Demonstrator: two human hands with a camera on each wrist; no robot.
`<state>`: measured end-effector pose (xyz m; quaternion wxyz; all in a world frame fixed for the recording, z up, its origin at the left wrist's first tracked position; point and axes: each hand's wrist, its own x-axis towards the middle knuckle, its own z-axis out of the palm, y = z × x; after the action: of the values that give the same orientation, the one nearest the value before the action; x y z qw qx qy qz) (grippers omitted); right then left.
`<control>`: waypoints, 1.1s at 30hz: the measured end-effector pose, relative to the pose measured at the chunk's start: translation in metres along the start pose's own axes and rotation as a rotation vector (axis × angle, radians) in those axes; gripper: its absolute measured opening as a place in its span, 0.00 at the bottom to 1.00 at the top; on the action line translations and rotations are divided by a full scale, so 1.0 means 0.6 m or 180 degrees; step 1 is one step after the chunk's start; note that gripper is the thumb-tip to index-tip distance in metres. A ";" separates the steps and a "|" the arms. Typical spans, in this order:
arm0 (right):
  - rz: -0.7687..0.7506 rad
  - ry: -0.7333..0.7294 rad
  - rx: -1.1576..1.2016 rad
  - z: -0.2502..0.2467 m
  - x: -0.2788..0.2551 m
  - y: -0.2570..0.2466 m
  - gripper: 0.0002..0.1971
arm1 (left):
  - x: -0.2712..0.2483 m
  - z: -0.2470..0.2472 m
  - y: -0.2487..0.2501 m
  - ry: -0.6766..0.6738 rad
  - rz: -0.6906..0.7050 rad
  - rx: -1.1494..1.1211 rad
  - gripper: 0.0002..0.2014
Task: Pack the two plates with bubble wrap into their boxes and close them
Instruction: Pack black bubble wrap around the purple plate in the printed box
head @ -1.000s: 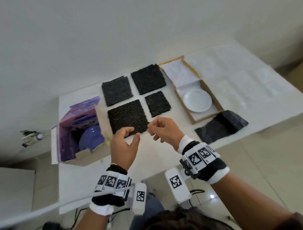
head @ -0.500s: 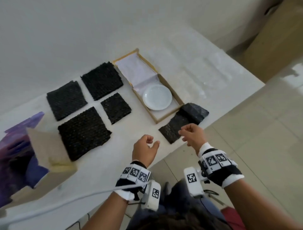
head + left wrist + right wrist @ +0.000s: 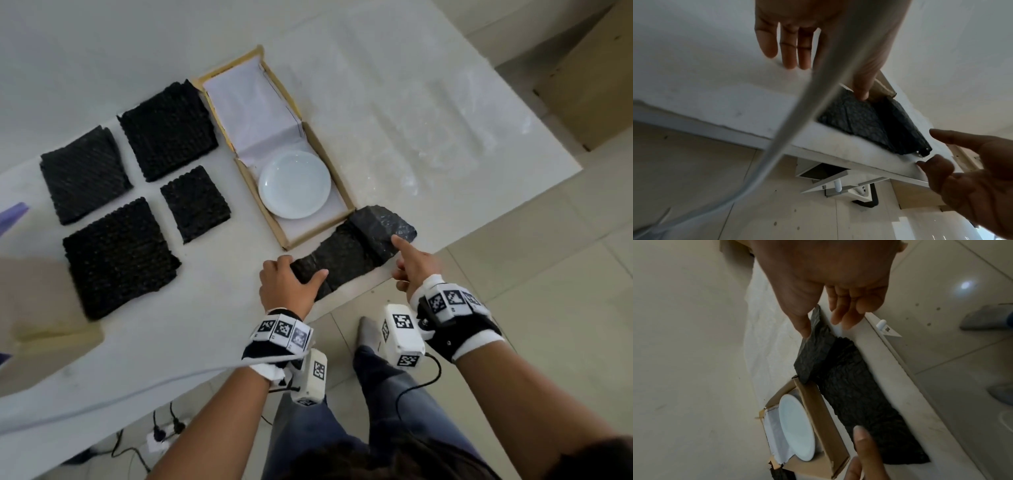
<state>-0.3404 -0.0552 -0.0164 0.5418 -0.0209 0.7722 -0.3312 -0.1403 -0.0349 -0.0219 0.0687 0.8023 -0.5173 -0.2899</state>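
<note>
A white plate (image 3: 294,185) (image 3: 795,426) lies in the open cardboard box (image 3: 281,236) (image 3: 818,410) lined with white paper. A long black bubble wrap strip (image 3: 352,250) (image 3: 869,123) (image 3: 855,386) lies along the table's front edge just in front of the box, its right end folded over. My left hand (image 3: 291,284) (image 3: 789,40) rests on the strip's left end, fingers straight and thumb on the wrap. My right hand (image 3: 411,263) (image 3: 828,272) touches the folded right end with one extended finger, the other fingers loose. The second plate is out of view.
Several black bubble wrap squares (image 3: 116,253) lie on the white table (image 3: 411,120) to the left of the box. A purple box's cardboard flap (image 3: 34,301) shows at the far left. A large carton (image 3: 589,85) stands on the floor at upper right. A white cable (image 3: 102,394) crosses the front.
The view swung right, away from the purple box. Both hands left the big wrap square and moved to the black strip by the plate's box, where they now touch its two ends.
</note>
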 end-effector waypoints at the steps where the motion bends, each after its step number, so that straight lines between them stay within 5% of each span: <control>1: -0.0017 -0.0064 0.0073 -0.001 0.006 0.000 0.16 | -0.001 0.007 0.005 0.0072 0.0038 -0.0006 0.29; 6: -0.0405 -0.0291 0.0048 -0.010 0.017 0.011 0.20 | -0.006 0.026 0.013 -0.0121 0.0181 -0.0055 0.16; 9: -0.1061 -0.0193 -0.0575 -0.006 -0.007 0.009 0.08 | -0.012 0.018 0.016 -0.0301 0.0158 -0.0520 0.10; 14: -0.2875 -0.0630 -0.2045 0.000 -0.071 0.018 0.28 | -0.038 -0.015 0.028 -0.0611 -0.0692 -0.2283 0.06; 19: -0.5047 -0.1301 -0.2953 0.027 -0.115 0.032 0.08 | -0.065 -0.066 0.030 -0.0894 -0.0960 -0.3853 0.08; 23: -0.5499 -0.1396 -0.3525 0.061 -0.164 0.046 0.05 | -0.075 -0.115 0.000 -0.1337 -0.1022 -0.4699 0.20; 26: -0.5424 -0.1419 -0.3617 0.084 -0.192 0.071 0.06 | -0.081 -0.148 -0.041 -0.1332 -0.0841 -0.4602 0.29; 33: -0.5035 -0.1296 -0.2925 0.146 -0.256 0.126 0.10 | -0.097 -0.205 -0.147 -0.0667 -0.0524 -0.4047 0.13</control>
<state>-0.1780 0.0209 0.0527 0.2225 -0.8097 0.4790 -0.2558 -0.0219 0.0327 0.0663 0.4569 0.6096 -0.1857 -0.6206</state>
